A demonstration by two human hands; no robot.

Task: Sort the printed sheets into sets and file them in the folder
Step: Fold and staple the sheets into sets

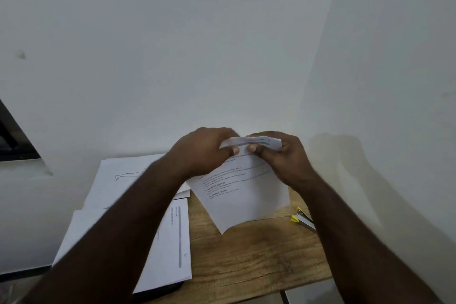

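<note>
Both hands hold a printed sheet [243,195] upright over the wooden table [259,256], pinching its top edge, which curls over toward me. My left hand [204,153] grips the top left part and my right hand [283,155] the top right. The sheet's lower edge hangs just above the table. A stack of printed sheets [170,242] lies at the table's left, on top of a dark folder [160,291] whose edge shows beneath. More white sheets [118,180] lie further back left.
A yellow and silver stapler [303,219] lies on the table at the right, partly behind my right forearm. White walls close in behind and to the right. A dark frame [12,138] is at the far left.
</note>
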